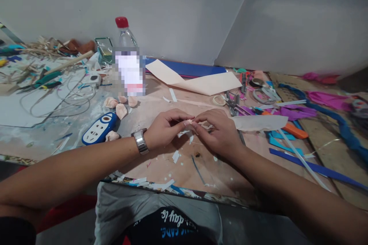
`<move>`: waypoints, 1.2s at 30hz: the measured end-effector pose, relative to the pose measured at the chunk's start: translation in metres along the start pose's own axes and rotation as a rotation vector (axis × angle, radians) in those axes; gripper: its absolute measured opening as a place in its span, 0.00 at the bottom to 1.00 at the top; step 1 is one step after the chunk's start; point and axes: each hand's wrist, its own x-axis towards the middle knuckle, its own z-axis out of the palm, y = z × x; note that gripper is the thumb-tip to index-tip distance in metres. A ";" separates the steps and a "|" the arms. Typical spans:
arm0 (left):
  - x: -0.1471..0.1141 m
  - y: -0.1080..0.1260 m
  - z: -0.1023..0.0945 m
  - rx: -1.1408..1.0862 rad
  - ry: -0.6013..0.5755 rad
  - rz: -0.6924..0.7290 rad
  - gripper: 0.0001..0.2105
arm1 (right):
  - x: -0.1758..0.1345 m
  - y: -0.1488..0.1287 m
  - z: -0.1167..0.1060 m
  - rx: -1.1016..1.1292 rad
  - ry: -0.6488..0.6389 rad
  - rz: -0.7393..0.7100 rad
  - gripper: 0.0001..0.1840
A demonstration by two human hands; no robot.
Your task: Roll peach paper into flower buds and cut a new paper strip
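At the left, a blue-and-white power strip (99, 129) is lying on the table (169, 168), with small crumpled pale pieces (121, 111) sitting near its far end and right side. Further right, the left hand (165, 128) is pinching a tiny gathered tip (189, 121) between thumb and fingertips — only a sliver is showing. The right hand (218, 132) is meeting it from the other side, pinching at the same spot, its remaining fingers curling loosely. Past it, a pale strip (261, 123) is reaching right towards an orange cutter (296, 130); it is seemingly joining the gathered tip, though the right hand is hiding any join. The strip is looking like paper or thin cloth, probably light, soft, easily creased and torn by hard pulling — so its gathered end is asking for a gentle fingertip pinch, the long end hanging loose.
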 end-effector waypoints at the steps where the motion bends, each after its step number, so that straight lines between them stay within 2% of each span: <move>1: 0.001 0.000 -0.001 0.036 -0.006 0.027 0.11 | 0.000 0.000 0.000 -0.001 -0.002 0.007 0.08; 4: 0.002 -0.002 -0.003 0.035 -0.026 0.003 0.12 | 0.000 0.001 0.001 0.003 -0.014 0.016 0.08; 10: -0.001 0.000 0.001 -0.050 0.007 -0.102 0.16 | 0.000 0.001 0.001 0.013 -0.022 0.036 0.09; 15: 0.001 0.002 -0.001 0.042 -0.019 -0.056 0.16 | 0.000 0.000 0.001 0.005 -0.041 0.054 0.09; 23: 0.002 0.004 -0.002 0.065 -0.027 -0.027 0.14 | 0.001 -0.002 -0.001 -0.017 -0.031 0.025 0.09; 29: 0.000 0.003 0.001 -0.010 -0.022 -0.078 0.15 | 0.000 0.000 0.001 -0.022 -0.028 0.036 0.11; 32: 0.001 0.000 0.002 -0.025 -0.029 -0.051 0.13 | 0.001 0.001 0.001 -0.039 -0.034 0.050 0.11; 36: 0.004 0.002 -0.002 0.115 -0.053 0.011 0.10 | 0.001 -0.001 0.000 -0.042 -0.031 0.039 0.09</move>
